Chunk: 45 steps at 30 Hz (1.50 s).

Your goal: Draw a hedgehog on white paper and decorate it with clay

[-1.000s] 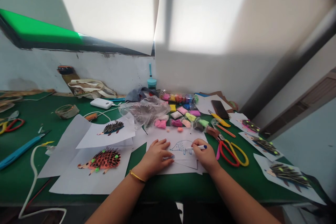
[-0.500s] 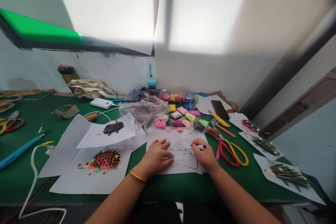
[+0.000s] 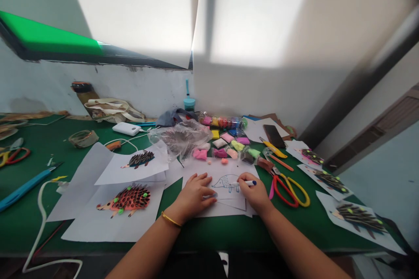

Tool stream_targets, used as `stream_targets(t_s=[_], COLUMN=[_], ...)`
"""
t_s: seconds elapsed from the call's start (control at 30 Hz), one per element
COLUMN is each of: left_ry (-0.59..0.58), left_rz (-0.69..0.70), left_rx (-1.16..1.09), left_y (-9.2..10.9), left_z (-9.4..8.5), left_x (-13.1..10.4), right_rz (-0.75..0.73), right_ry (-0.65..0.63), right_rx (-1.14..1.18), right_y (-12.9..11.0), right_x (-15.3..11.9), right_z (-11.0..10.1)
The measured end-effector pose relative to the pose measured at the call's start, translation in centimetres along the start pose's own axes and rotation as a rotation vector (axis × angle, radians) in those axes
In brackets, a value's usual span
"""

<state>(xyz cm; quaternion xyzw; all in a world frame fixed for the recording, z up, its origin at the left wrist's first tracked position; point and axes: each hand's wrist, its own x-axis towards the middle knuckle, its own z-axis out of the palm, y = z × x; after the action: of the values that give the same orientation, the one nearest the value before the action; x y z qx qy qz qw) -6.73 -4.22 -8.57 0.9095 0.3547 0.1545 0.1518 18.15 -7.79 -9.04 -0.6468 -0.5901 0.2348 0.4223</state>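
Note:
My right hand (image 3: 254, 192) grips a white marker (image 3: 244, 183) with a dark blue end, its tip on the paper at a hedgehog drawing (image 3: 225, 182) in blue outline. Small marks fill part of the drawn body. My left hand (image 3: 196, 196) lies flat with fingers spread on the left side of the white paper (image 3: 199, 212). A small bluish object (image 3: 214, 195) shows by its fingertips; I cannot make out what it is. Past the paper's far edge lie small packets of coloured clay (image 3: 220, 143) and two little peach clay balls (image 3: 224, 161).
Red and yellow scissors (image 3: 288, 189) lie right of my right hand, near a yellow cutter (image 3: 274, 148) and a phone (image 3: 274, 136). Finished hedgehog pictures sit at left (image 3: 131, 200) and right (image 3: 356, 218). A clear plastic bag (image 3: 180, 137) and a white power bank (image 3: 126, 128) lie farther back.
Both hands stay in nearly the same place, the marker still on the drawing. A few more small marks seem to show inside the hedgehog's body.

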Motion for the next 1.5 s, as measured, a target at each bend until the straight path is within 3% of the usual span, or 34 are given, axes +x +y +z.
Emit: stream_targets(t_s=[1.2,1.5], left_ry=[0.002,-0.009], left_rz=[-0.001,-0.006], left_rx=[-0.004,-0.001], left_y=[0.09,0.11], left_z=[-0.08,-0.11], left_x=[0.08,0.15], right_rz=[-0.01,-0.023], right_ry=[0.039,-0.016], right_rx=[0.025,0.021], right_y=[-0.07,-0.28], right_x=[-0.09,0.08], right_z=[-0.08,0.08])
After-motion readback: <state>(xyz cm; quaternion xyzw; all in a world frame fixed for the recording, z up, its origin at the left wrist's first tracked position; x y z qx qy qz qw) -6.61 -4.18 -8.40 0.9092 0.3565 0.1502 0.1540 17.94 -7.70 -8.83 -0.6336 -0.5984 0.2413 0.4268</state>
